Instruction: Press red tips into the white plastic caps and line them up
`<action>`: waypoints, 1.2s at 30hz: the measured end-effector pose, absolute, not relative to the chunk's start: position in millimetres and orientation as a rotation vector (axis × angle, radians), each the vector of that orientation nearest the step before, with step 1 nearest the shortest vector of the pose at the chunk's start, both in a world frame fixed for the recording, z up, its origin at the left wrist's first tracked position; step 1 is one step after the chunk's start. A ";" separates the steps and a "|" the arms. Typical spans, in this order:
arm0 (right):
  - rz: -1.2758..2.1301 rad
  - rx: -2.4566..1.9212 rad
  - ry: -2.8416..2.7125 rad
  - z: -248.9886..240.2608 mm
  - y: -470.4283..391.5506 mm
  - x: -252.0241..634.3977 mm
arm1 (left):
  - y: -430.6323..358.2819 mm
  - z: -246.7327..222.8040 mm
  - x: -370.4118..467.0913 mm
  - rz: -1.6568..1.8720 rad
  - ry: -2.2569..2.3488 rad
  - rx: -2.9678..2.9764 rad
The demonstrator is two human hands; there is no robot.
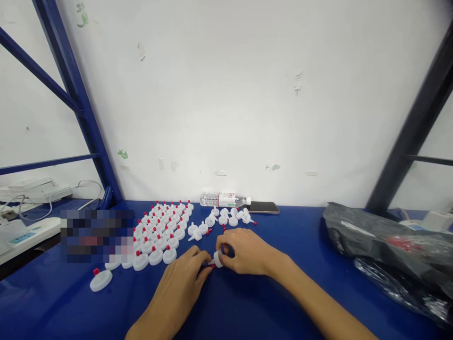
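My right hand (244, 250) pinches a white plastic nozzle cap (218, 259), turned on its side with its spout toward the left. My left hand (182, 283) is closed at the spout end, thumb and forefinger on a small red tip cap (213, 266). The fingers partly cover where the two pieces meet. Left of my hands stand rows of white nozzle caps with red tips (155, 256). Just beyond my hands lie several loose white nozzle caps (197, 234) without red tips, with loose red tip caps (209, 231) among them.
A clear plastic bottle (226, 199) lies against the wall beside a phone (264, 207). Grey plastic bags (382, 236) cover the right side of the blue table (290, 297). A power strip (31, 238) and cables are at the left, near a blue metal frame (83, 113).
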State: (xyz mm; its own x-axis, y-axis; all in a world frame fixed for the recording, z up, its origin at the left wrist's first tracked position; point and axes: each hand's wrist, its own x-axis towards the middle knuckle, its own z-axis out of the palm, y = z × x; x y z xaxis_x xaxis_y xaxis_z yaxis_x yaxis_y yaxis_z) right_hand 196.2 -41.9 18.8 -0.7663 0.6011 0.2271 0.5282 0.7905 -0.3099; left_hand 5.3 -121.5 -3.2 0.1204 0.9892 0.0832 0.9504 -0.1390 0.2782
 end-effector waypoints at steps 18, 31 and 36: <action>0.341 -0.996 -2.773 32.1 -49.1 199.7 | -126.3 1.3 11.2 0.407 1.940 2.217; 0.340 -0.993 -2.778 34.9 -50.2 199.4 | -127.3 3.0 12.3 0.525 1.888 2.269; 0.450 -0.850 -2.714 33.0 -49.2 197.7 | -127.9 7.6 6.4 0.921 1.893 2.128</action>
State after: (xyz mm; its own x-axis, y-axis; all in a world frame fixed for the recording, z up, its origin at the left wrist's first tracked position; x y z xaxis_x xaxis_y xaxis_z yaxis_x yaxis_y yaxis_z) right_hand 197.7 -49.2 33.0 -0.7946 0.5873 0.1540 0.5062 0.7808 -0.3661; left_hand 6.4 -127.9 7.6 0.0163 0.9398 0.3414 0.8489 -0.1934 0.4919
